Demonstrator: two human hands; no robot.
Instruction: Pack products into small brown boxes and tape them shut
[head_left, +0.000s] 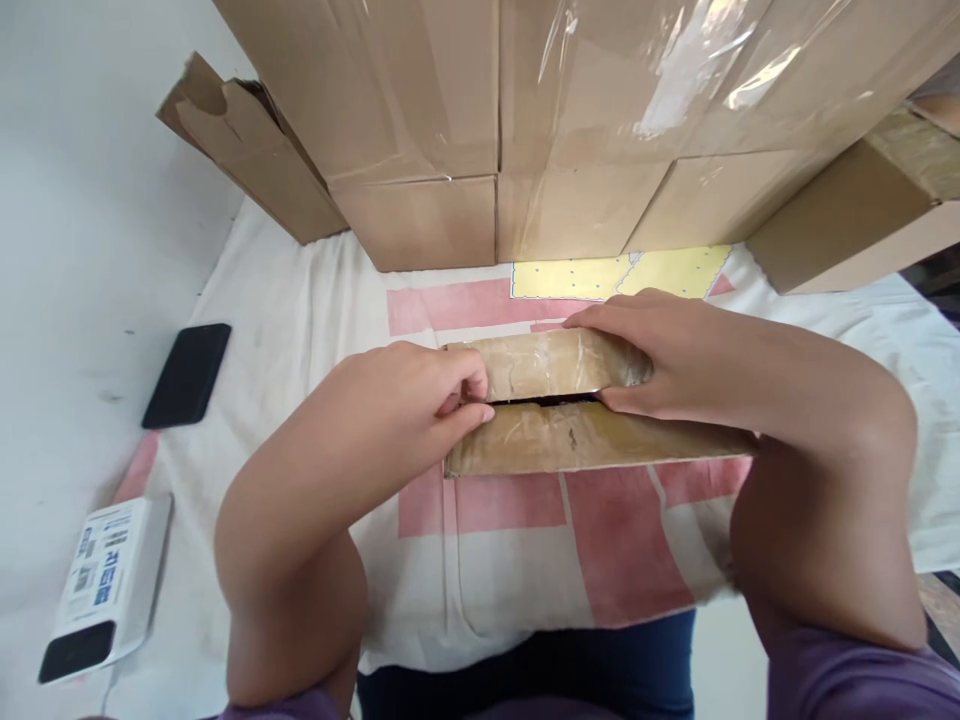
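A small brown cardboard box [555, 440] with clear tape on it lies in front of me on the cloth. A narrow dark gap [559, 400] runs between its two top flaps. The fingers of my left hand [420, 390] curl in a pinch on the flap edge at the left end of the gap. At the right end, my right hand [664, 350] grips the far flap [540, 362], thumb by the gap and fingers over the far edge. The box's inside is too dark to make out.
Large taped cartons [420, 100] stand behind the box, with a folded cardboard piece [262, 150] to their left. Another carton [840, 215] is at right. A black phone [187, 375] and a white printed box [112, 570] lie at left. Yellow paper [570, 278] lies on the patterned cloth [510, 590].
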